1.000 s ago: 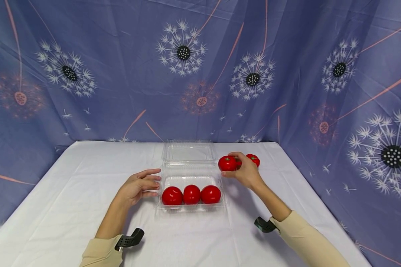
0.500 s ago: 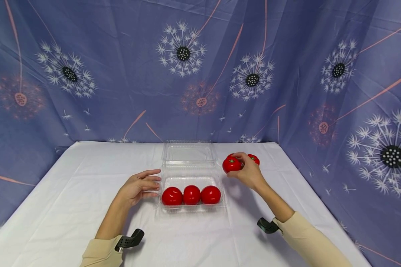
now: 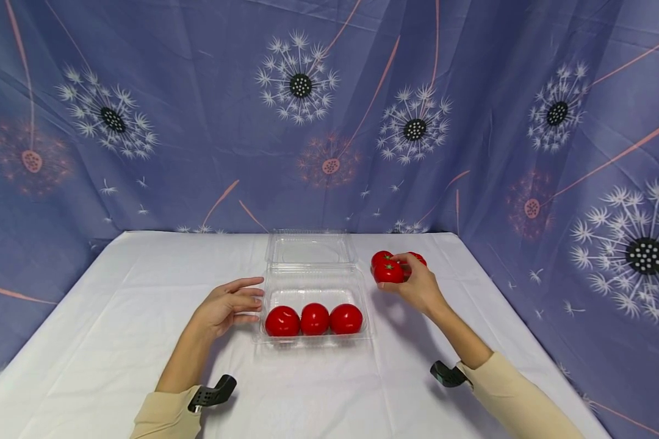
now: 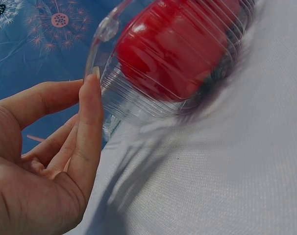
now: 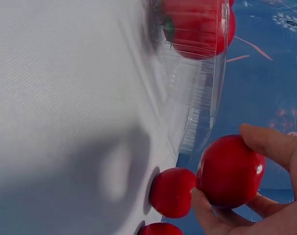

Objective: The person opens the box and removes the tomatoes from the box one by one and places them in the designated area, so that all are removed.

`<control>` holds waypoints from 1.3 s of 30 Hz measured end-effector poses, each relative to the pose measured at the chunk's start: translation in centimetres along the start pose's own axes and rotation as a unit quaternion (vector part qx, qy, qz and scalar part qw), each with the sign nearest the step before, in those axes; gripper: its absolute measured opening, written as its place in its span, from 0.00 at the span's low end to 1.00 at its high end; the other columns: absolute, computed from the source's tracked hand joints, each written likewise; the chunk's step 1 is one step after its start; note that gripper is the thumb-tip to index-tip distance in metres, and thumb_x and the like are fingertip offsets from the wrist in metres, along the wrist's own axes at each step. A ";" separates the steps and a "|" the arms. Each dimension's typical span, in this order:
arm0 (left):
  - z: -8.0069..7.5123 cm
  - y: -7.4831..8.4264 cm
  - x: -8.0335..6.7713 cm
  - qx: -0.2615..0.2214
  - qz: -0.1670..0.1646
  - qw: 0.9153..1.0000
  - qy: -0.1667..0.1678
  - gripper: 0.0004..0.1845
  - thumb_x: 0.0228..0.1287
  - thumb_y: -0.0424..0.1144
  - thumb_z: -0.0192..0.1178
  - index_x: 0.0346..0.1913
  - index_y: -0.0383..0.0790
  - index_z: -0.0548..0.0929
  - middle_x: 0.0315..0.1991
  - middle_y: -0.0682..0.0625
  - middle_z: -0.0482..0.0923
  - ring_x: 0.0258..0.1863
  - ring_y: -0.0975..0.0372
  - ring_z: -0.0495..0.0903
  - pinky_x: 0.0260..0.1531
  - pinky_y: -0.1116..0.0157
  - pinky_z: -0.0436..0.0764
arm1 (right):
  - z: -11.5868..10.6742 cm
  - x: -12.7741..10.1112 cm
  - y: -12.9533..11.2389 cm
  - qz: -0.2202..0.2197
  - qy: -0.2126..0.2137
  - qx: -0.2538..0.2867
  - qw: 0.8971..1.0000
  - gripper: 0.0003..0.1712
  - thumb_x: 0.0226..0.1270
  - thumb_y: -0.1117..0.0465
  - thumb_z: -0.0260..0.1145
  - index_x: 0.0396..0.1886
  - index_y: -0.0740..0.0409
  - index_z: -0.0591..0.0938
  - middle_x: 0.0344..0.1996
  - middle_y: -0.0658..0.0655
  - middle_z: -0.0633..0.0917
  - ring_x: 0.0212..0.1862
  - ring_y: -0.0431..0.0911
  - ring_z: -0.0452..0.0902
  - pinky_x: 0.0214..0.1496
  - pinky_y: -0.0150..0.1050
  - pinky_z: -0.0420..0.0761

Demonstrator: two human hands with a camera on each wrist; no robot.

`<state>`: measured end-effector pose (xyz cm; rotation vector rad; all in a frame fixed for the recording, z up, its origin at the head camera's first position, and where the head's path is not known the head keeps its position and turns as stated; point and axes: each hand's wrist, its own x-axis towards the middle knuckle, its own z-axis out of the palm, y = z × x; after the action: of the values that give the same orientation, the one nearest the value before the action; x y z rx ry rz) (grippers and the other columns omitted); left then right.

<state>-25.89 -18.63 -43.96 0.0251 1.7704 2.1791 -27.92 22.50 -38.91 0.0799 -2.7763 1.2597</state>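
A clear plastic clamshell box [image 3: 312, 286] lies open on the white table, its lid [image 3: 310, 250] folded back. Three red tomatoes [image 3: 314, 319] sit in a row along its front. My left hand [image 3: 248, 300] rests against the box's left side with straight fingers; in the left wrist view a fingertip [image 4: 95, 78] touches the ribbed rim [image 4: 109, 29]. My right hand [image 3: 405, 278] grips a red tomato [image 3: 388, 272] just right of the box, close to two loose tomatoes [image 3: 418, 258] on the cloth. In the right wrist view the held tomato [image 5: 230, 171] hangs above a loose tomato [image 5: 172, 192].
A white cloth [image 3: 110, 317] covers the table. A blue dandelion-print curtain [image 3: 198, 122] hangs close behind and at both sides. Black wrist mounts [image 3: 214, 393] sit on both cream sleeves. The table's back edge runs just behind the lid.
My right hand has carried its tomato a little to the right and back, closer to the loose tomatoes. The left hand and the box have stayed still.
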 end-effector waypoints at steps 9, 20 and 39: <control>0.0 0.0 -0.1 0.002 0.002 1.000 0.000 0.36 0.63 0.25 0.62 0.75 0.31 0.65 0.50 0.48 0.83 0.36 0.62 0.86 0.35 0.64 0.89 | -0.6 -0.2 1.2 0.008 0.008 -0.009 1.000 0.38 0.53 0.55 0.80 0.63 0.54 0.76 0.56 0.64 0.83 0.59 0.59 0.79 0.58 0.55 0.82; -0.1 0.1 -0.2 -0.001 0.001 1.000 -0.002 0.35 0.63 0.25 0.61 0.74 0.31 0.65 0.49 0.49 0.83 0.36 0.61 0.86 0.34 0.65 0.89 | -0.3 0.0 2.2 0.011 -0.004 0.000 1.000 0.39 0.52 0.58 0.81 0.64 0.55 0.77 0.59 0.66 0.81 0.60 0.60 0.78 0.61 0.57 0.80; 0.0 0.2 -0.2 -0.003 0.000 1.000 -0.006 0.36 0.63 0.25 0.62 0.75 0.31 0.64 0.50 0.48 0.83 0.35 0.62 0.86 0.36 0.64 0.89 | 0.9 0.1 3.4 0.018 0.001 -0.006 1.000 0.39 0.53 0.58 0.80 0.66 0.56 0.78 0.60 0.67 0.81 0.60 0.62 0.79 0.59 0.56 0.81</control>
<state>-25.75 -18.71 -43.75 0.0361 1.7570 2.1810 -28.41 24.05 -42.06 0.0268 -2.7950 1.2501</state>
